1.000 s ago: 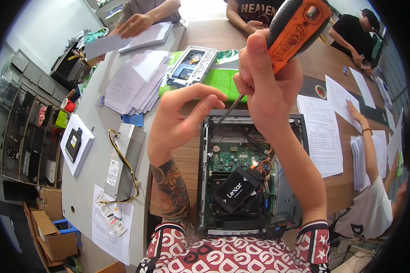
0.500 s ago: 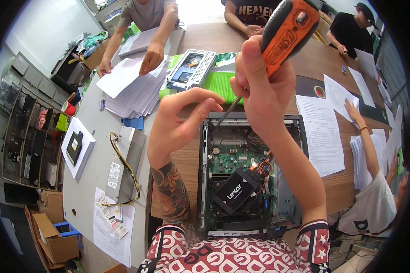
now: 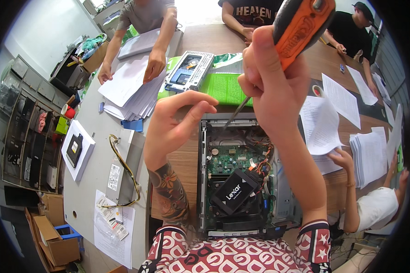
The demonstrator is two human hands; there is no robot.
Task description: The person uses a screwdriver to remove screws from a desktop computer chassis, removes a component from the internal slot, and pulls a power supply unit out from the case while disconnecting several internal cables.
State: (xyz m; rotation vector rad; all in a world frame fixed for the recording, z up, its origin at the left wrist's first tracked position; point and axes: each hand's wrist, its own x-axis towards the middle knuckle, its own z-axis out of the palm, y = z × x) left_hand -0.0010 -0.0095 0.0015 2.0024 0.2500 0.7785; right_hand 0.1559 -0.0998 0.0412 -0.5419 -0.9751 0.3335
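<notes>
An open desktop computer case lies on the table before me, showing a green circuit board, wires and a black flat drive. My right hand is raised above the case and grips an orange-and-black screwdriver; its metal shaft points down toward the case's far left corner. My left hand hovers beside the shaft, fingers spread and curled, holding nothing.
A green mat and a silver drive tray lie beyond the case. A power supply with yellow cables rests to the left. Other people handle paper stacks at the far side and on the right.
My right hand has lifted the screwdriver higher and closer to the camera. My left hand has opened and come off the shaft. The person at the far left shifted their hands on the papers.
</notes>
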